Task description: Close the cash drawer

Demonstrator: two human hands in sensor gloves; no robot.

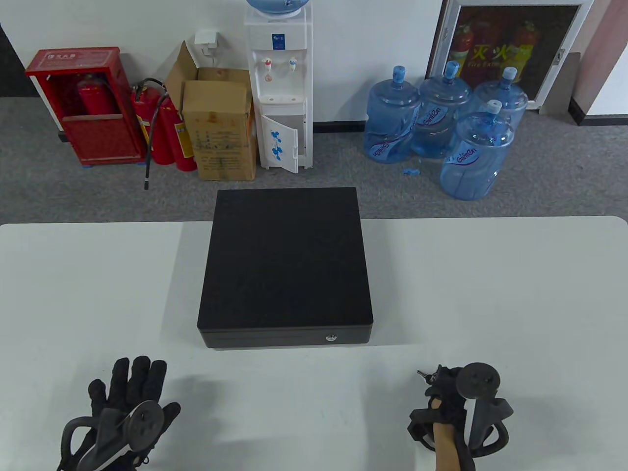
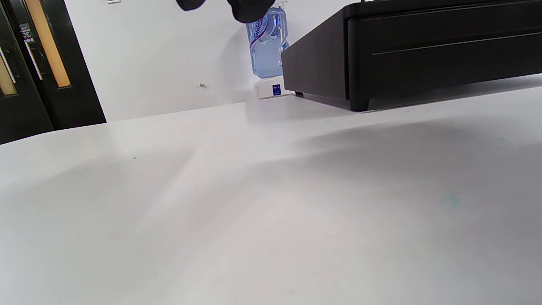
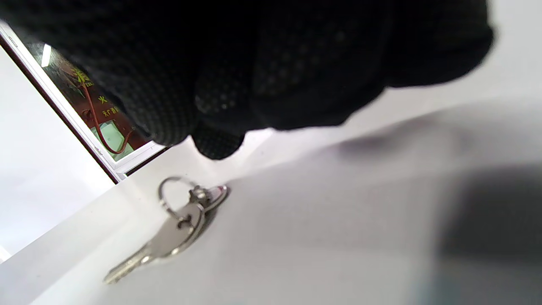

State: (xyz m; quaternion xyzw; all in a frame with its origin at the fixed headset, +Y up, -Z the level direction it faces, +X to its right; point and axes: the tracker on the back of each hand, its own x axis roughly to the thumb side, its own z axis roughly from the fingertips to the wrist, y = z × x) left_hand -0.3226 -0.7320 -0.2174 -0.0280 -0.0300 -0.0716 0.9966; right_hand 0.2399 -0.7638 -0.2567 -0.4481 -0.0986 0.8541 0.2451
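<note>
The black cash drawer [image 1: 284,255] stands in the middle of the white table [image 1: 490,294]. Its front panel [image 1: 274,337] sits flush with the case, with a silver lock [image 1: 330,337] at the right. The case also shows in the left wrist view [image 2: 423,51]. My left hand [image 1: 132,380] rests flat on the table in front of the drawer's left corner, fingers spread and empty. My right hand [image 1: 439,380] is at the front right, fingers curled. A bunch of keys [image 1: 423,375] lies on the table just beyond its fingertips [image 3: 216,146], apart from them in the right wrist view [image 3: 178,228].
Beyond the table's far edge are a water dispenser [image 1: 282,88], several blue water bottles [image 1: 441,122], a cardboard box [image 1: 221,127] and red fire extinguishers [image 1: 167,127] on the floor.
</note>
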